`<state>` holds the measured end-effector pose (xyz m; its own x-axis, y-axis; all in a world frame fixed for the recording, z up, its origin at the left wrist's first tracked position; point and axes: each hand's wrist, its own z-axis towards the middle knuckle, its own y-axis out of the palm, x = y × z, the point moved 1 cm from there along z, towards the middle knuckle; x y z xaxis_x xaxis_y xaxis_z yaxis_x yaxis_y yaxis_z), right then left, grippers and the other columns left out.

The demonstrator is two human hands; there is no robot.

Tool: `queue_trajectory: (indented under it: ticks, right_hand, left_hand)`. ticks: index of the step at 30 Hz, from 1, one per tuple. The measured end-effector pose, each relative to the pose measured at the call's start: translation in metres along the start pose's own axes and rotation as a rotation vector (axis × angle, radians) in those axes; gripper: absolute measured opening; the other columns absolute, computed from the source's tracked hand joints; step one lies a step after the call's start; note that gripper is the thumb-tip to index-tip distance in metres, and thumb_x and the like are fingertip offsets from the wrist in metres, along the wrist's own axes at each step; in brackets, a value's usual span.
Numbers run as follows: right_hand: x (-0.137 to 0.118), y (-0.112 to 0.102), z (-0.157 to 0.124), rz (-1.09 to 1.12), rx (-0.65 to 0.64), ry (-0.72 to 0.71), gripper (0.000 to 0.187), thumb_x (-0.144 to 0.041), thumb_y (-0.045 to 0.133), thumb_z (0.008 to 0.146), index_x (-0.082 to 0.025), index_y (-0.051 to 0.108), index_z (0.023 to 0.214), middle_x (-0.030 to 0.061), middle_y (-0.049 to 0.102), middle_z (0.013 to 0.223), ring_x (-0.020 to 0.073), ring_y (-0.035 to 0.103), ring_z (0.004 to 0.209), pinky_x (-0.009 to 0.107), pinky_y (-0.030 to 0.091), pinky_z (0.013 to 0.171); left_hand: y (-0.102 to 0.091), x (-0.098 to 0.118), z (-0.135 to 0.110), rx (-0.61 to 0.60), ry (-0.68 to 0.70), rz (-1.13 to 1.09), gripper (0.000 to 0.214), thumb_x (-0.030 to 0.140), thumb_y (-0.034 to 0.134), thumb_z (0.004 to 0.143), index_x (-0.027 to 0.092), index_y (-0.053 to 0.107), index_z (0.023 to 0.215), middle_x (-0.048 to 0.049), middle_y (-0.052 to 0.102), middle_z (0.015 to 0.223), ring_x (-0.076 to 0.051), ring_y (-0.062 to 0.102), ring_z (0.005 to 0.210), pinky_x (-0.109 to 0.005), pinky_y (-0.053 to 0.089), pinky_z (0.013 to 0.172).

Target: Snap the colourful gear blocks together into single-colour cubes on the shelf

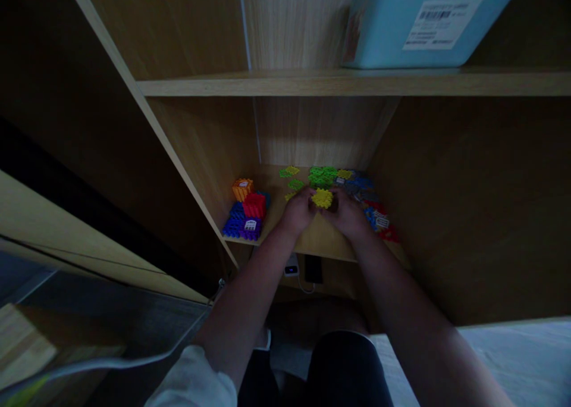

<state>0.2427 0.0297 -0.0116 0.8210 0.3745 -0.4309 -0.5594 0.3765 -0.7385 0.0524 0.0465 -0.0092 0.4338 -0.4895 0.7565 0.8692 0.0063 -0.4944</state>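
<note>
Between my two hands, above the middle of the lower shelf, is a stack of yellow interlocking toy tiles [322, 198] with toothed edges. My left hand [298, 209] closes on its left side, and my right hand [344, 212] grips the right side. Just behind them on the shelf lies a pile of green tiles [323, 175]. Loose green tiles [295, 184] and a yellow tile [292, 170] are spread to the left of that pile. Another yellow tile [344, 174] lies to its right. My fingertips are partly hidden behind the stack.
Stacked blue tiles [234, 221], a purple block [251, 228], a red block [254, 205] and an orange block [243, 189] stand at the shelf's left. Grey-blue tiles [359, 182] and red tiles [389, 231] lie right. A light-blue bin [383, 32] sits above; a white device [291, 267] lies below.
</note>
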Motion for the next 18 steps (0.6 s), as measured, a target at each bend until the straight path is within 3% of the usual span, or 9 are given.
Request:
queue_trajectory:
  ticks: [18]
  right_hand:
    - [-0.0045, -0.0053, 0.0025, 0.024, 0.024, 0.027, 0.044, -0.044, 0.077, 0.091, -0.022, 0.068, 0.128, 0.0139, 0.080, 0.114, 0.0347, 0.076, 0.101, 0.049, 0.060, 0.092]
  left_hand:
    - [-0.0036, 0.0058, -0.0001, 0.024, 0.009, 0.084, 0.032, 0.007, 0.068, 0.090, 0.021, 0.067, 0.119, -0.0068, 0.078, 0.111, -0.022, 0.074, 0.096, -0.037, 0.059, 0.095]
